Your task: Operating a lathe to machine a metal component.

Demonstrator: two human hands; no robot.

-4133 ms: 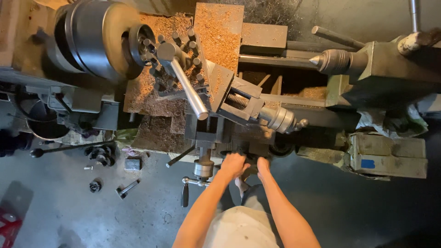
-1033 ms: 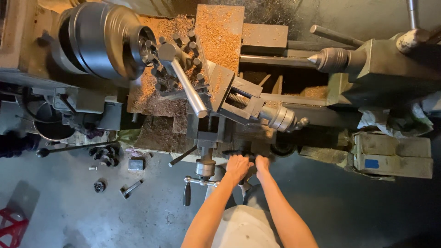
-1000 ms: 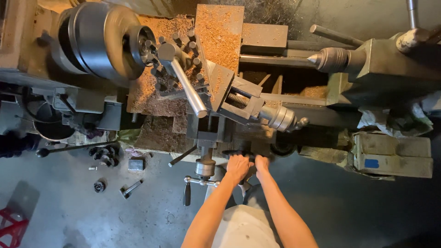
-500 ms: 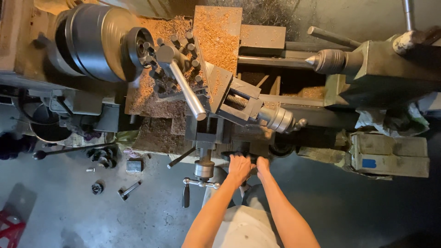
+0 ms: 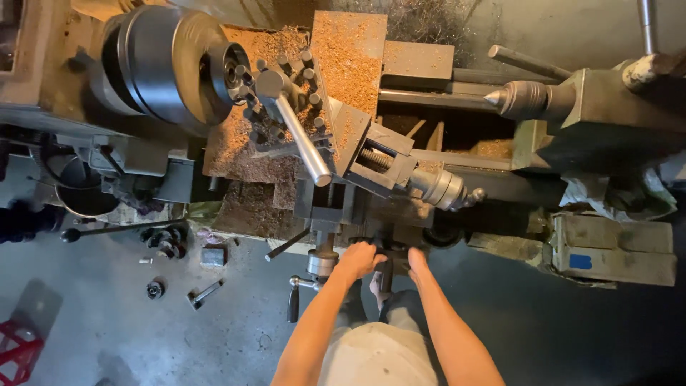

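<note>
- The handwheel point(image 5: 389, 259) is mostly covered by the left hand point(image 5: 357, 259) and right hand point(image 5: 416, 261).
- The red stand point(image 5: 18, 342) is cut off by the left edge.

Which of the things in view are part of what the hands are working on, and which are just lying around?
In use:
left hand and right hand on the dark handwheel
tool post lever
chuck

Lying about:
wrench on the floor
small metal block
red stand
</note>
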